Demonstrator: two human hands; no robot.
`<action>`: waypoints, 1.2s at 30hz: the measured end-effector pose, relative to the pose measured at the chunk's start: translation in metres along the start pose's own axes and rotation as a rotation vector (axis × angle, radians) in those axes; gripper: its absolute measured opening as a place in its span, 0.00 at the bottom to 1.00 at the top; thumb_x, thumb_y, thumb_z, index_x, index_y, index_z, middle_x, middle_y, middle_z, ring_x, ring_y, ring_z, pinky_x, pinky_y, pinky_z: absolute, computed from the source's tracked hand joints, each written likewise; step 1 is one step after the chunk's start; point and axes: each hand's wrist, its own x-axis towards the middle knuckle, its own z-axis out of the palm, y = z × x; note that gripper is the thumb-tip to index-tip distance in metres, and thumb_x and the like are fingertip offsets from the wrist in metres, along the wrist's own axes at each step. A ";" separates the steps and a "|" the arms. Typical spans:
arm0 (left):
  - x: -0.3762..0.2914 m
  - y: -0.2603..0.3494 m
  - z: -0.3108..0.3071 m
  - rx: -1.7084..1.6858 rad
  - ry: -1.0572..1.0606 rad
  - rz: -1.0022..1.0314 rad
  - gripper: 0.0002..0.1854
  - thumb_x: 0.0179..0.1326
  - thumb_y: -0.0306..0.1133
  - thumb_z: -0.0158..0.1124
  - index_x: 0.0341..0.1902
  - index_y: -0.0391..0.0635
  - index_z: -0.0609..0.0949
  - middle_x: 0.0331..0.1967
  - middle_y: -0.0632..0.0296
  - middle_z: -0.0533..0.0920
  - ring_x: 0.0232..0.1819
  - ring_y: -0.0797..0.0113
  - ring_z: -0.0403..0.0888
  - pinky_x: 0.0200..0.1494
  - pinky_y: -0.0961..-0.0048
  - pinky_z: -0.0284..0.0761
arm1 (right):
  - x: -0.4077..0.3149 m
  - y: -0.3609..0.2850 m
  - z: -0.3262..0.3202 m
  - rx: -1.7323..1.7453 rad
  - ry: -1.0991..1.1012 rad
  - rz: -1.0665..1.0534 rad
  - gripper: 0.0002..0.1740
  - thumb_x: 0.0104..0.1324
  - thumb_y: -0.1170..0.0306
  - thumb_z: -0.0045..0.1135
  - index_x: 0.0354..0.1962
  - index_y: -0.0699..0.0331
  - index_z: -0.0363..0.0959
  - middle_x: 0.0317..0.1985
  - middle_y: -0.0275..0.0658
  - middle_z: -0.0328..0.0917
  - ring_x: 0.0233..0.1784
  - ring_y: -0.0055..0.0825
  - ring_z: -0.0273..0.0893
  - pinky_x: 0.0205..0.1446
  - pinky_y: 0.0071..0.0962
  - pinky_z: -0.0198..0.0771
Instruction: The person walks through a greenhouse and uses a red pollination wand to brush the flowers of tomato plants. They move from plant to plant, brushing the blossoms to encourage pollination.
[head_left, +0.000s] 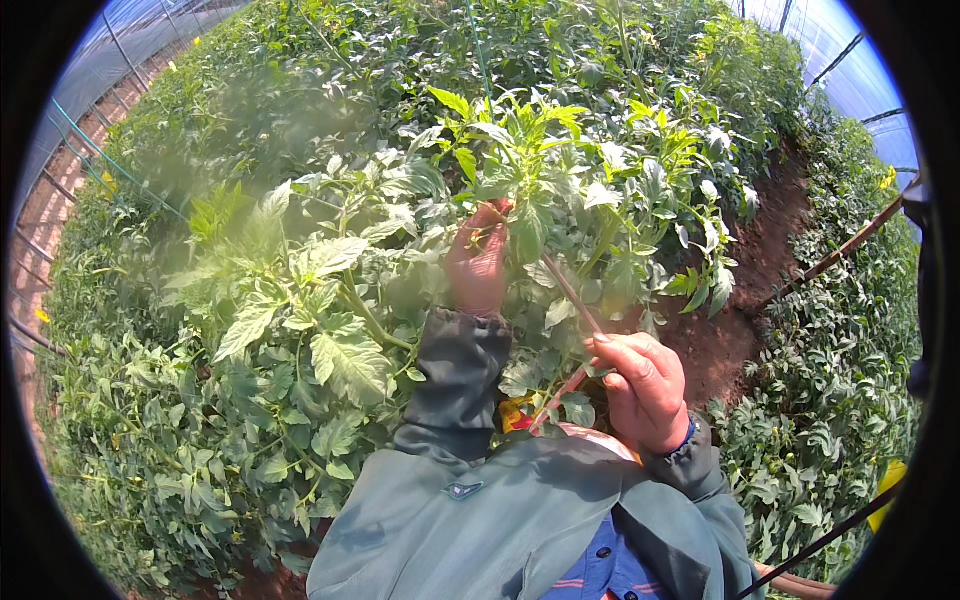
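Before me stands a leafy tomato plant (532, 180), its bright top rising beside a thin green string (480, 56). My left hand (481, 255) reaches up among its leaves, fingers closed near the stem; the leaves hide what the fingertips touch. My right hand (643, 386), lower and to the right, pinches a thin pinkish-brown strip (571, 294), which runs up and left into the foliage by my left hand. Another length of similar strip (556, 399) lies below, near a yellow and red item (517, 414) partly hidden by leaves and my jacket.
Dense tomato plants (247, 420) surround me. Bare brown soil (720, 352) shows in the furrow at the right, crossed by a reddish-brown pole (847, 251). A yellow card (889, 491) hangs at the lower right. Plastic greenhouse walls (870, 67) stand beyond.
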 end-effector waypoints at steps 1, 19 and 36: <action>0.001 -0.002 -0.002 -0.018 -0.002 0.035 0.18 0.69 0.17 0.62 0.62 0.36 0.81 0.57 0.54 0.86 0.56 0.67 0.84 0.56 0.72 0.82 | 0.000 0.000 0.001 0.013 0.029 -0.026 0.18 0.67 0.74 0.63 0.54 0.71 0.79 0.42 0.49 0.85 0.33 0.38 0.83 0.36 0.32 0.79; -0.003 0.041 -0.006 0.120 -0.195 -0.141 0.28 0.72 0.17 0.54 0.75 0.34 0.67 0.70 0.50 0.75 0.72 0.60 0.73 0.75 0.65 0.65 | -0.126 -0.017 -0.063 0.795 0.612 0.574 0.25 0.78 0.57 0.53 0.45 0.77 0.80 0.34 0.54 0.83 0.29 0.35 0.83 0.33 0.33 0.79; -0.121 0.102 0.143 0.473 -1.237 0.424 0.21 0.53 0.24 0.73 0.53 0.43 0.85 0.44 0.55 0.89 0.40 0.54 0.87 0.41 0.61 0.81 | -0.308 -0.011 -0.143 0.994 1.331 0.676 0.19 0.77 0.61 0.48 0.35 0.70 0.73 0.31 0.44 0.78 0.17 0.25 0.67 0.17 0.25 0.64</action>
